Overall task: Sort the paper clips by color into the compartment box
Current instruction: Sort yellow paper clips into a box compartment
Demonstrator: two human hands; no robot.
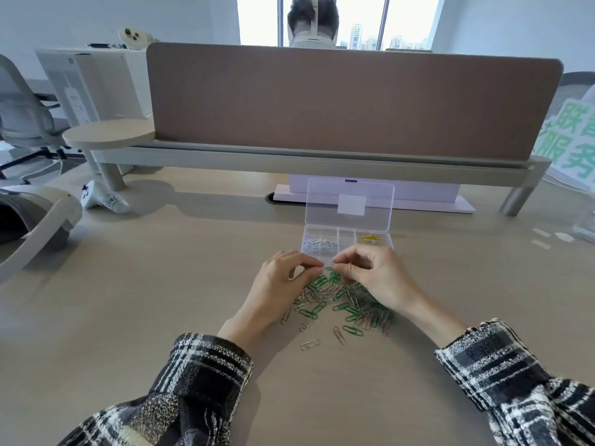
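Observation:
A pile of green and silver paper clips (341, 304) lies on the desk in front of me. Just behind it stands a clear compartment box (346, 243) with its lid (349, 202) raised. Silver clips (318, 243) lie in its left compartment and yellow clips (372, 238) in its right one. My left hand (283, 284) and my right hand (376, 278) meet above the far edge of the pile. Between their fingertips they pinch a thin silver paper clip (327, 267).
A brown divider screen (351, 98) on a raised shelf closes off the back of the desk (128, 284), with a person seated behind it. A white controller (103, 201) and a headset (35, 217) lie at the left. A green sign (576, 146) stands at the right.

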